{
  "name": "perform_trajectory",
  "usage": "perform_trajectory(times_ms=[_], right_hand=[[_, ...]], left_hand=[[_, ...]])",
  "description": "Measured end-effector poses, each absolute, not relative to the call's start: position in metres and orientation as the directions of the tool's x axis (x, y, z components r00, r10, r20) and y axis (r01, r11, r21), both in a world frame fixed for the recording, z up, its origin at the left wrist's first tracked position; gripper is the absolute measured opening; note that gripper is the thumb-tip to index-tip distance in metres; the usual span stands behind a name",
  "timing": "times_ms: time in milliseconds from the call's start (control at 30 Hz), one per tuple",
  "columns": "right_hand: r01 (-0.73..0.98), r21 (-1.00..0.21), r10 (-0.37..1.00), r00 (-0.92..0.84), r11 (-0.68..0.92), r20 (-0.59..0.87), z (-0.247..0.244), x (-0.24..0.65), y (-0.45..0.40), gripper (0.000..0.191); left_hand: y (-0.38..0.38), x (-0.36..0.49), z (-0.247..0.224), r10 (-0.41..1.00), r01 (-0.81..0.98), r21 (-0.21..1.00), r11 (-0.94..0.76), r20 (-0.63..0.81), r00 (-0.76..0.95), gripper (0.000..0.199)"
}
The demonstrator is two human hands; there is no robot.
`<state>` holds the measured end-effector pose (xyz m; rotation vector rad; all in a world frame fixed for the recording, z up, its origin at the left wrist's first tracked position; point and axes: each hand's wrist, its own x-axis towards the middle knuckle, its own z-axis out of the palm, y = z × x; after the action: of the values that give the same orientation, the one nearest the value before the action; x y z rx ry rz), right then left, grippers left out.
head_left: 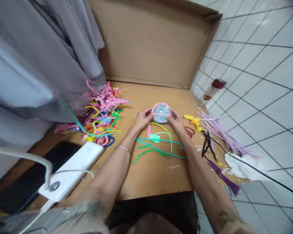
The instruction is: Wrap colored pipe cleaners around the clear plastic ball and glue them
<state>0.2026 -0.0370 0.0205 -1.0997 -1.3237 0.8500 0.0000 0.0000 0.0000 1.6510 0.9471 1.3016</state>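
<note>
A round, clear bluish object with a pink rim (161,112) is held between both hands above the middle of the table. My left hand (144,118) grips its left edge, with the thumb on the front. On the opposite edge, my right hand (175,119) holds it the same way. Just below lie a yellow pipe cleaner (162,126), a short pink piece (148,130), a mint-green bundle (155,138) and several green strands (146,152). Fine details of the round object are blurred.
Colourful pipe cleaners (104,107) are heaped at left, near a white power bank (72,170) and black slab (63,152). At right are a yellow glue gun (193,121), lilac strands (222,135), a purple bunch (222,175) and a jar (213,89). Cardboard (151,42) stands behind.
</note>
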Motion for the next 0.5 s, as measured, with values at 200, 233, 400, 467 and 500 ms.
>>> perform_trajectory(times_ms=[200,233,400,467,500], right_hand=[[0.153,-0.941,0.940,0.117,0.303,0.321,0.0145,0.2026,-0.0333,0.074],[0.168,-0.939,0.940,0.117,0.300,0.321,0.0137,0.2016,-0.0328,0.076],[0.228,-0.927,0.937,0.116,0.298,0.330,0.0132,0.1958,-0.0324,0.083],[0.215,-0.926,0.935,0.106,0.310,0.338,0.0137,0.1951,-0.0324,0.077],[0.186,-0.934,0.939,0.104,0.304,0.327,0.0138,0.1951,-0.0322,0.072]], left_hand=[[0.0027,-0.0005,-0.0018,0.923,0.043,0.935,-0.352,0.339,0.182,0.054],[0.0017,-0.0006,-0.0008,0.925,0.027,0.940,-0.341,0.330,0.190,0.054],[-0.0021,0.0017,0.0023,0.947,-0.028,0.964,-0.266,0.266,0.177,0.065],[-0.0002,0.0023,0.0009,0.962,-0.024,0.972,-0.235,0.236,0.133,0.066],[0.0016,0.0021,-0.0002,0.969,-0.030,0.976,-0.217,0.219,0.116,0.067]])
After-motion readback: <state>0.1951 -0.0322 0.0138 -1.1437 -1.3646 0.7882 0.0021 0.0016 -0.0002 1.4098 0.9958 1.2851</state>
